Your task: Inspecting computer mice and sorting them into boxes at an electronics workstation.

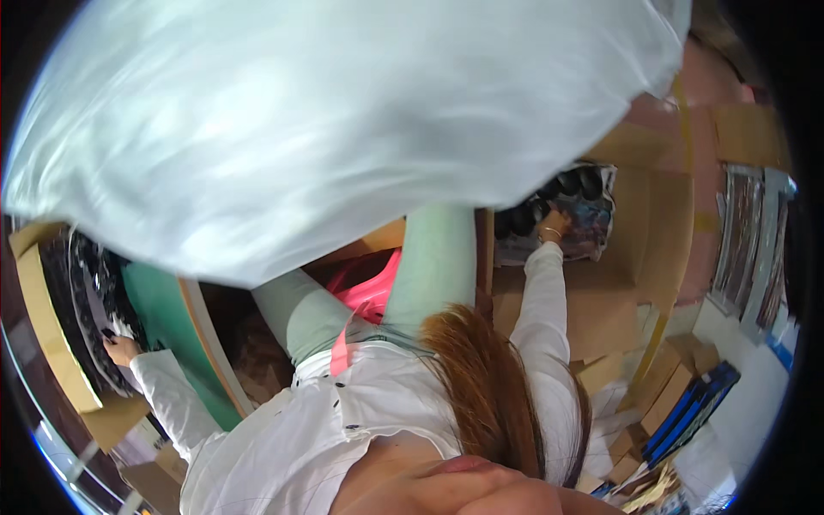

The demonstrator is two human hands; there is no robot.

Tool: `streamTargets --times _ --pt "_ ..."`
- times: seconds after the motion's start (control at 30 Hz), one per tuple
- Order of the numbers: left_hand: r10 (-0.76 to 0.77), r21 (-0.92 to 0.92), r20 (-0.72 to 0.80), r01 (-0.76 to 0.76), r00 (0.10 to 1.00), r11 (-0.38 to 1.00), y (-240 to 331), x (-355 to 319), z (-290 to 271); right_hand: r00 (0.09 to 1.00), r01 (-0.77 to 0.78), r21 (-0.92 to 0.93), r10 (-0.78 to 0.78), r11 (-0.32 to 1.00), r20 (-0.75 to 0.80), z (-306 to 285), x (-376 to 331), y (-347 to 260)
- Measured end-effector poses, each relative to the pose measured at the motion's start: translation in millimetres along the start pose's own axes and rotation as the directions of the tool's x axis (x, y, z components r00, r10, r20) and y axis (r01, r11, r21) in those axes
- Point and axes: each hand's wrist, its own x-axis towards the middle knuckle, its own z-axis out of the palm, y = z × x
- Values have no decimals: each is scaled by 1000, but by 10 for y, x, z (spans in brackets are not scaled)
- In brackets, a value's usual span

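Observation:
My left hand is at the edge of a box on the left, its fingers closed on a small black piece. Black plastic-wrapped goods fill that box. On the right, my right hand reaches into a large cardboard box. Its fingers curl at the black rounded pieces, which lie in a row on a clear printed plastic bag. The fingertips are partly hidden, and what these pieces are does not show.
A big white sheet or bag covers the upper view and hides what lies behind it. A green surface with a pale edge is left of my legs. A pink seat shows between them. Cartons and blue-black packs stand lower right.

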Motion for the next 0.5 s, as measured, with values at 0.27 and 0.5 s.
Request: streamTargets --times 0.27,0.5 --pt "-410 -941 294 337 863 34 1628 -979 -1419 649 729 360 -420 583 -634 -1633 -1162 -1820" --pt "443 -202 815 900 372 -385 3423 -2586 -1489 387 756 572 -922 317 -1 -726 -1486 -4393"
